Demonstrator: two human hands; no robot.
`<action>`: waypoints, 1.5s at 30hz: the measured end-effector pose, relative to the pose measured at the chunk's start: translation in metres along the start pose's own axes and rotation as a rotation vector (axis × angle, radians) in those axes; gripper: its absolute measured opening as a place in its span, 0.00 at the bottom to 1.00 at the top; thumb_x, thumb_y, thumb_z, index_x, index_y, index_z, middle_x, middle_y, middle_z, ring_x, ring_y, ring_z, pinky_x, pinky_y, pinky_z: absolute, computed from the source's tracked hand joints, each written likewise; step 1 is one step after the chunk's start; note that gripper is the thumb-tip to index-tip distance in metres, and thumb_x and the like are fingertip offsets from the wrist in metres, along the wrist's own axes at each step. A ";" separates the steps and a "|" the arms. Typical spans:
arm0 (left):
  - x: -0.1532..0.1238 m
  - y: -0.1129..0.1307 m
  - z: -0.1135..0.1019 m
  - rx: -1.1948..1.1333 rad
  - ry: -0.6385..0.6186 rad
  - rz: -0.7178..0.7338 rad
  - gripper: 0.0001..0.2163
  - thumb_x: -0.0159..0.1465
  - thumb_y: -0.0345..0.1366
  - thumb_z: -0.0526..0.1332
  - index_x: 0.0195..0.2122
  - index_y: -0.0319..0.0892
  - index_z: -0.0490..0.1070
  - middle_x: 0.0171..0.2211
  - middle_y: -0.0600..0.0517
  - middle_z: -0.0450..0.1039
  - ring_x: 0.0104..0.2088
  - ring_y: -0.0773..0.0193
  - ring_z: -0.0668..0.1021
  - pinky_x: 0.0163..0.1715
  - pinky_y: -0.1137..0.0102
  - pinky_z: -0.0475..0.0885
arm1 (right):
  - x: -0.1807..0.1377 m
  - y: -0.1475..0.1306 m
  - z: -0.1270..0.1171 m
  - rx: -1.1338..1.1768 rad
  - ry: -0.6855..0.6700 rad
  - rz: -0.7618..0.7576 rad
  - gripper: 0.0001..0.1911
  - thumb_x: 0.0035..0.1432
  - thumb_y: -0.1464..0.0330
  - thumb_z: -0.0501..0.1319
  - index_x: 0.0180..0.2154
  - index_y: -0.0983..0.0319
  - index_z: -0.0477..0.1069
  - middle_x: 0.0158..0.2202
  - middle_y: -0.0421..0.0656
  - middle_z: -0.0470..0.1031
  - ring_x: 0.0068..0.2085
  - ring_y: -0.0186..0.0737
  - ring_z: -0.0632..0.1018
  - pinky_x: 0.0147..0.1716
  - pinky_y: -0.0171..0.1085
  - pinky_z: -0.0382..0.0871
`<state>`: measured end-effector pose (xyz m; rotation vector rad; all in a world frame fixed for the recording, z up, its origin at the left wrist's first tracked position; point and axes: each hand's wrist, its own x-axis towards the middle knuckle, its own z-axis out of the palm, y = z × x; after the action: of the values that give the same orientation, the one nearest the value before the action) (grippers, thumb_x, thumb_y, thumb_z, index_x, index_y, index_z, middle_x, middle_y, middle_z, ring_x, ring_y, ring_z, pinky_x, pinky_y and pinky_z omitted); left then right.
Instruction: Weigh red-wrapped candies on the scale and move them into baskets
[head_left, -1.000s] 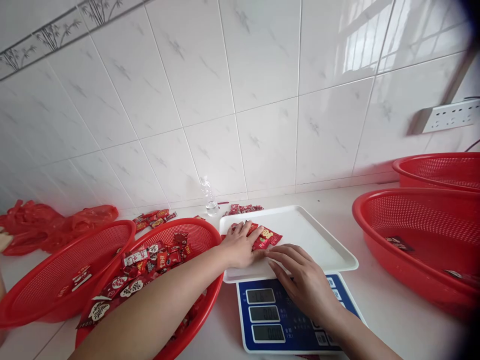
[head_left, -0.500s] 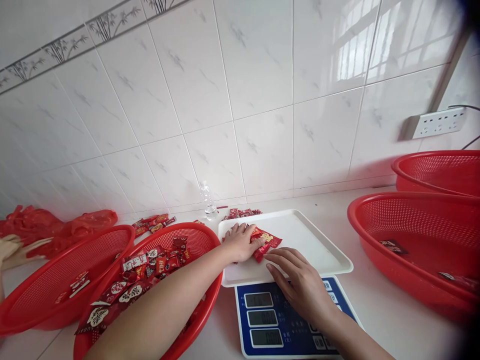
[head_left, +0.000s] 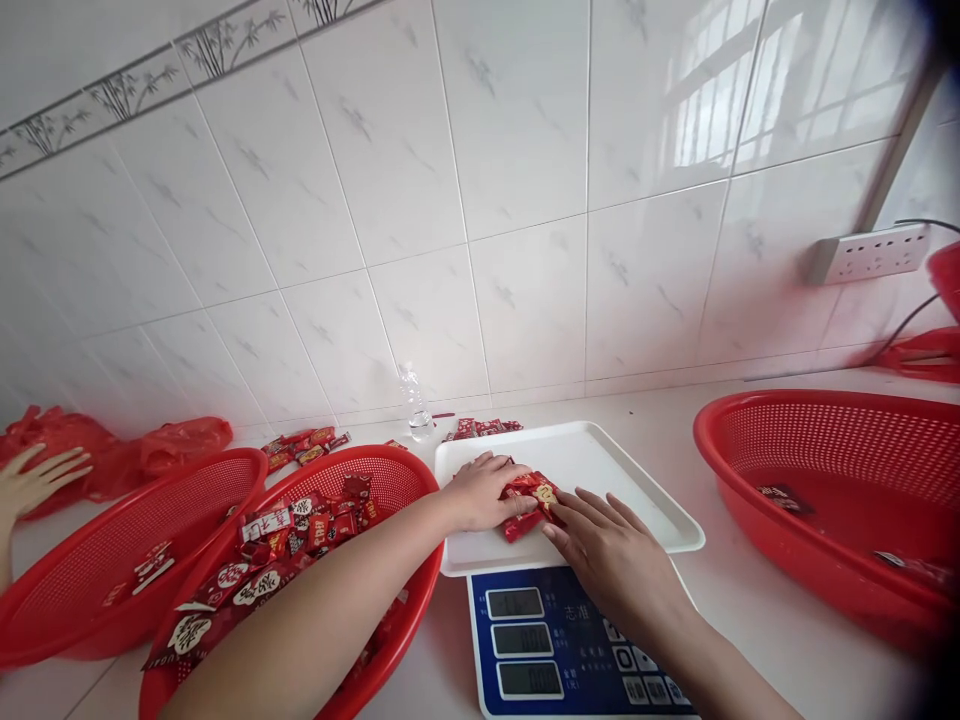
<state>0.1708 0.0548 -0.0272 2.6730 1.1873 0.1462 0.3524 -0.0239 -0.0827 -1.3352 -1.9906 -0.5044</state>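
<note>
Several shiny red snack packets lie in a small heap on the white tray of a digital scale. My left hand closes over the heap from the left, with packets between its thumb and fingers. From the right, my right hand reaches across the scale's blue panel, fingers stretched out and fingertips touching the packets. Part of the heap is hidden under both hands. Beneath my left forearm stands a red basket holding many red wrapped packets.
Another red basket stands at the far left, near another person's hand and red plastic bags. A bottle and loose packets lie behind the tray. At right stands a red basket below a power strip.
My right hand has moved onto the packets, which are pressed closer together. The back right basket has left its place, uncovering red plastic there. The other person's hand has risen, fingers spread.
</note>
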 end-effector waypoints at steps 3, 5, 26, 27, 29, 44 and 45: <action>-0.002 0.003 -0.002 0.015 0.007 -0.014 0.25 0.64 0.55 0.46 0.58 0.50 0.59 0.56 0.47 0.62 0.57 0.51 0.63 0.55 0.56 0.59 | 0.001 -0.003 -0.002 0.038 -0.008 -0.003 0.23 0.66 0.60 0.43 0.38 0.60 0.75 0.40 0.45 0.79 0.40 0.44 0.79 0.45 0.50 0.70; -0.004 0.005 -0.003 0.029 0.006 -0.050 0.25 0.64 0.55 0.46 0.58 0.49 0.59 0.56 0.46 0.62 0.57 0.50 0.63 0.55 0.54 0.59 | 0.002 -0.005 -0.003 0.060 -0.004 -0.004 0.23 0.66 0.60 0.44 0.37 0.60 0.75 0.39 0.45 0.79 0.38 0.42 0.79 0.42 0.48 0.71; -0.036 -0.020 -0.063 -0.180 -0.329 -0.232 0.43 0.49 0.38 0.66 0.65 0.45 0.47 0.62 0.49 0.57 0.59 0.54 0.64 0.56 0.68 0.60 | 0.001 -0.006 -0.001 -0.016 -0.035 -0.037 0.20 0.65 0.62 0.46 0.47 0.60 0.71 0.47 0.48 0.76 0.45 0.47 0.78 0.46 0.53 0.69; -0.036 -0.020 -0.060 -0.175 -0.315 -0.235 0.42 0.50 0.38 0.65 0.65 0.46 0.47 0.61 0.49 0.59 0.58 0.54 0.66 0.55 0.68 0.62 | 0.001 -0.006 -0.002 -0.013 -0.044 -0.044 0.20 0.65 0.61 0.45 0.48 0.60 0.71 0.47 0.47 0.76 0.46 0.47 0.77 0.47 0.54 0.69; -0.035 -0.019 -0.055 -0.165 -0.278 -0.244 0.41 0.50 0.39 0.65 0.65 0.47 0.48 0.60 0.49 0.62 0.56 0.53 0.68 0.53 0.67 0.64 | 0.001 -0.006 -0.002 -0.002 -0.065 -0.053 0.21 0.66 0.61 0.45 0.49 0.60 0.71 0.48 0.47 0.75 0.48 0.47 0.76 0.48 0.54 0.68; -0.044 -0.023 -0.036 -0.405 0.006 -0.246 0.35 0.58 0.42 0.61 0.64 0.46 0.48 0.62 0.45 0.57 0.61 0.54 0.62 0.55 0.63 0.62 | 0.002 -0.008 -0.002 0.090 0.085 0.057 0.27 0.63 0.59 0.50 0.62 0.59 0.53 0.60 0.54 0.61 0.51 0.51 0.74 0.43 0.50 0.73; -0.047 -0.020 -0.037 -0.389 0.035 -0.253 0.35 0.59 0.42 0.60 0.65 0.45 0.47 0.63 0.45 0.55 0.62 0.54 0.60 0.57 0.62 0.60 | 0.003 -0.010 -0.004 0.113 0.140 0.102 0.30 0.63 0.60 0.50 0.64 0.59 0.48 0.63 0.56 0.55 0.53 0.52 0.72 0.41 0.49 0.74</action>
<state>0.1188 0.0390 0.0037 2.1771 1.3378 0.3446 0.3441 -0.0283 -0.0777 -1.2888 -1.8002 -0.4200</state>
